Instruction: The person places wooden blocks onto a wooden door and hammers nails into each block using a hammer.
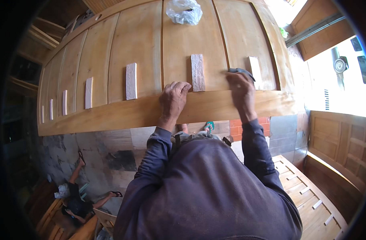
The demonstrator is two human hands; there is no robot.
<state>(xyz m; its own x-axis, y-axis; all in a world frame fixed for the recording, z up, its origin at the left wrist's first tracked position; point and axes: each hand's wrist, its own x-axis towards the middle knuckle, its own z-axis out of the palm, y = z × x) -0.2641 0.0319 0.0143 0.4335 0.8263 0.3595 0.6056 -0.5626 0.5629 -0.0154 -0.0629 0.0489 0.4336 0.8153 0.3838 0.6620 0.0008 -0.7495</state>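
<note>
A large wooden door panel (137,40) lies flat in front of me, with a long rail (123,115) along its near edge. My left hand (174,100) rests on that rail with its fingers curled; the fingertips are hidden, so whatever they hold cannot be made out. Beside it, a pale wood strip (198,73) stands out from the panel. My right hand (242,90), slightly blurred, grips a dark grey flat piece (243,72), perhaps an abrasive sheet or cloth. Just right of that lies another pale strip (254,71).
Several more pale strips, including one strip (131,81), line the rail leftward. A clear plastic bag (184,12) sits at the far side. Another wooden panel (307,192) is behind me at right. At lower left, a person (81,206) sits low near lumber.
</note>
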